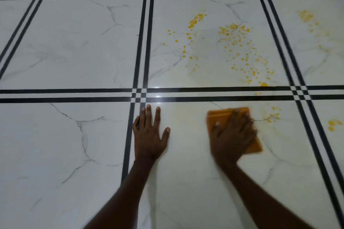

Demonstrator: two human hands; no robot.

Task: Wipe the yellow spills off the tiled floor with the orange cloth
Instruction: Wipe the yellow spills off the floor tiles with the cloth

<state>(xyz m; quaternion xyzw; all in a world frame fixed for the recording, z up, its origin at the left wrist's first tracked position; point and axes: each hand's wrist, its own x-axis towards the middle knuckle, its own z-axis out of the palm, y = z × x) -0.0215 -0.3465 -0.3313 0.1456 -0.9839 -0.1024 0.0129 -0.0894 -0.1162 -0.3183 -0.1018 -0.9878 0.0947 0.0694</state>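
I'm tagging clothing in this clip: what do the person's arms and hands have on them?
Nothing visible. Both forearms are bare to the frame's lower edge, with no sleeves. The left hand shows no gloves, rings or watch; the right hand is motion-blurred, but nothing shows there either.

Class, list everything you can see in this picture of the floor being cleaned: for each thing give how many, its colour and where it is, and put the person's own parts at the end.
tiled floor: one, white marbled tiles with grey veins, fills the whole view
black border lines: doubled stripes between tiles, crossing in small checkered squares
yellow spills: many droplets and smears, yellow, mostly on the tile ahead and to the right, with smaller patches on the tiles at the far right and just right of the cloth
orange cloth: one, orange, folded flat on the near right tile, under the right hand
left hand: one, fingers spread, pressed flat on the floor beside a black line
right hand: one, blurred, palm down on the cloth
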